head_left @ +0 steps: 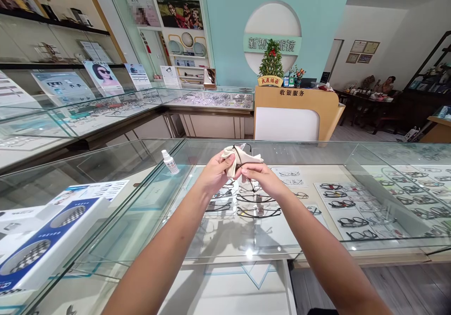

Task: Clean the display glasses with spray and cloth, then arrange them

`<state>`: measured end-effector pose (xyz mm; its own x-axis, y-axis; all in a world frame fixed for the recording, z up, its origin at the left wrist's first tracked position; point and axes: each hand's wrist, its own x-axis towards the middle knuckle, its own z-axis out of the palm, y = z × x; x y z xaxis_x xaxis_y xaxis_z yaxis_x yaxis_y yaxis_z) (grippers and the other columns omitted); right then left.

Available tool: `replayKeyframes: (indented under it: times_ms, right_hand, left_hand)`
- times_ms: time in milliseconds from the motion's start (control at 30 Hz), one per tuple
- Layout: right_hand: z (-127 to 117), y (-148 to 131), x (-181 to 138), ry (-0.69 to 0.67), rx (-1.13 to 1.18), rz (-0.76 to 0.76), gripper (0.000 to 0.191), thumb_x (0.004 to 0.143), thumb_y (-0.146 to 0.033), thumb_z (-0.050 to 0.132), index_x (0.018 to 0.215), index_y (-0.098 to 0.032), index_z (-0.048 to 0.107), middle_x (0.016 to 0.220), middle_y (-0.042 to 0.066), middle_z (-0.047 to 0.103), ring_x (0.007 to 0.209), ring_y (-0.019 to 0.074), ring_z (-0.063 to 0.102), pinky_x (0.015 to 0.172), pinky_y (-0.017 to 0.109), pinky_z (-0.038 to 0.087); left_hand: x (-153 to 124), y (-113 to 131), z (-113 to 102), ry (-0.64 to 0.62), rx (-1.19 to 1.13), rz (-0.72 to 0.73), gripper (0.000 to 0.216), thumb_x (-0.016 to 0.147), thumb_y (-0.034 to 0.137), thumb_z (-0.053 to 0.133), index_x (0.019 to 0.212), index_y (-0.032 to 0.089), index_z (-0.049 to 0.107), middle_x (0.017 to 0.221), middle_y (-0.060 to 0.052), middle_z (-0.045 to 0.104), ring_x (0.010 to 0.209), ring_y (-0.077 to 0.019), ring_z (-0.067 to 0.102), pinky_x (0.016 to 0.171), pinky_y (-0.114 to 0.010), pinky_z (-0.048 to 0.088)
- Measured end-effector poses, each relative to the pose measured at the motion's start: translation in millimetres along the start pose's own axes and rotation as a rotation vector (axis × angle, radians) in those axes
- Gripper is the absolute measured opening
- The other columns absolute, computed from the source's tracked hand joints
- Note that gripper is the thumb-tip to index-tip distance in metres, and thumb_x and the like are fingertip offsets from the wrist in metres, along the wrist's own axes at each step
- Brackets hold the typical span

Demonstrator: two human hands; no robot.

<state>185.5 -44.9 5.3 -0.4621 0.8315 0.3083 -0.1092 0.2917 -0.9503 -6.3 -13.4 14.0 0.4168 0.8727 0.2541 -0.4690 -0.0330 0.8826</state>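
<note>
Both my hands are raised together over a glass-topped display case [310, 157]. My left hand [214, 173] is closed on a cream cleaning cloth [252, 158], pinching it with thumb and fingers around a pair of eyeglasses [237, 154]. The fingers of my right hand [262, 176] grip the dark, thin frame of the same eyeglasses from the other side. Folds of cloth and my fingers hide most of the lenses. On the glass to the left of my hands stands a small white spray bottle [169, 163].
Several eyeglasses [259, 212] lie inside the case below my hands, with more on white trays [319, 202] at right. A blue-and-white box [45, 244] is at left. Farther back are another glass counter [211, 100] and a cashier desk [296, 106].
</note>
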Motion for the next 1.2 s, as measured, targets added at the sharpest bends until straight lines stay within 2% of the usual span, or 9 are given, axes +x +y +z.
replayKeyframes:
  times_ms: [67, 200, 400, 500, 633, 767, 867, 1067, 1200]
  right_hand:
    - [-1, 0, 0, 0.01, -0.009, -0.011, 0.041, 0.097, -0.06, 0.074, 0.092, -0.02, 0.083, 0.091, 0.004, 0.071, 0.085, 0.0179, 0.055, 0.087, 0.032, 0.043]
    - [-1, 0, 0, -0.019, 0.011, 0.004, 0.044, 0.096, -0.062, 0.075, 0.091, -0.019, 0.083, 0.095, 0.005, 0.072, 0.085, 0.0176, 0.056, 0.089, 0.033, 0.044]
    - [2, 6, 3, -0.019, 0.042, 0.033, 0.05, 0.09, -0.068, 0.079, 0.09, -0.018, 0.082, 0.095, 0.006, 0.075, 0.081, 0.0177, 0.057, 0.087, 0.034, 0.047]
    - [1, 4, 2, -0.01, 0.033, 0.039, 0.048, 0.091, -0.066, 0.079, 0.09, -0.018, 0.083, 0.098, 0.008, 0.077, 0.081, 0.0174, 0.056, 0.087, 0.034, 0.046]
    - [-3, -1, 1, 0.01, 0.042, -0.01, 0.038, 0.094, -0.057, 0.078, 0.088, -0.019, 0.084, 0.095, 0.006, 0.075, 0.081, 0.0169, 0.056, 0.086, 0.033, 0.044]
    - [-6, -1, 1, 0.044, 0.096, -0.03, 0.035, 0.095, -0.053, 0.077, 0.089, -0.02, 0.084, 0.095, 0.006, 0.075, 0.083, 0.0174, 0.056, 0.084, 0.032, 0.043]
    - [-5, 1, 2, 0.021, 0.11, -0.011, 0.037, 0.094, -0.056, 0.077, 0.09, -0.019, 0.084, 0.096, 0.007, 0.075, 0.083, 0.0177, 0.055, 0.084, 0.032, 0.043]
    - [2, 3, 1, -0.04, 0.019, 0.057, 0.046, 0.091, -0.065, 0.077, 0.09, -0.019, 0.085, 0.093, 0.006, 0.074, 0.083, 0.0183, 0.055, 0.084, 0.033, 0.042]
    - [0, 1, 1, -0.015, 0.022, 0.055, 0.046, 0.091, -0.064, 0.078, 0.089, -0.019, 0.084, 0.094, 0.007, 0.075, 0.082, 0.0185, 0.055, 0.087, 0.034, 0.043]
  left_hand:
    - [-1, 1, 0, -0.016, -0.001, -0.01, 0.057, 0.077, 0.042, 0.102, 0.118, 0.016, 0.071, 0.078, -0.001, 0.073, 0.06, -0.0158, 0.065, 0.059, -0.03, 0.057]
    - [-1, -1, 1, -0.083, 0.09, -0.008, 0.044, 0.083, 0.048, 0.096, 0.095, 0.017, 0.067, 0.058, 0.002, 0.061, 0.056, -0.0194, 0.066, 0.061, -0.033, 0.058]
    - [0, -8, 4, 0.055, 0.159, 0.078, 0.06, 0.079, 0.069, 0.092, 0.081, 0.018, 0.062, 0.053, 0.0, 0.06, 0.042, -0.0143, 0.053, 0.046, -0.027, 0.045]
    - [2, -8, 2, 0.077, 0.172, 0.077, 0.063, 0.081, 0.076, 0.087, 0.078, 0.017, 0.065, 0.053, 0.0, 0.058, 0.046, -0.0155, 0.055, 0.049, -0.029, 0.047]
    - [3, -4, -4, 0.102, 0.166, 0.072, 0.061, 0.079, 0.071, 0.092, 0.086, 0.014, 0.07, 0.062, -0.002, 0.064, 0.057, -0.017, 0.061, 0.059, -0.03, 0.05]
    - [2, -1, -4, 0.038, 0.136, 0.054, 0.057, 0.075, 0.054, 0.1, 0.106, 0.014, 0.072, 0.081, -0.005, 0.075, 0.067, -0.0169, 0.066, 0.065, -0.029, 0.052]
    - [0, -5, -2, -0.024, 0.178, 0.063, 0.051, 0.08, 0.048, 0.099, 0.107, 0.017, 0.069, 0.068, 0.0, 0.069, 0.061, -0.0159, 0.063, 0.061, -0.027, 0.05]
    - [-1, -14, -1, 0.05, 0.226, 0.136, 0.051, 0.093, 0.067, 0.08, 0.085, 0.02, 0.063, 0.05, 0.001, 0.057, 0.043, -0.0158, 0.054, 0.048, -0.027, 0.044]
    - [2, -9, -5, 0.117, 0.239, 0.105, 0.063, 0.085, 0.078, 0.082, 0.079, 0.017, 0.067, 0.054, -0.003, 0.061, 0.05, -0.0169, 0.059, 0.052, -0.028, 0.048]
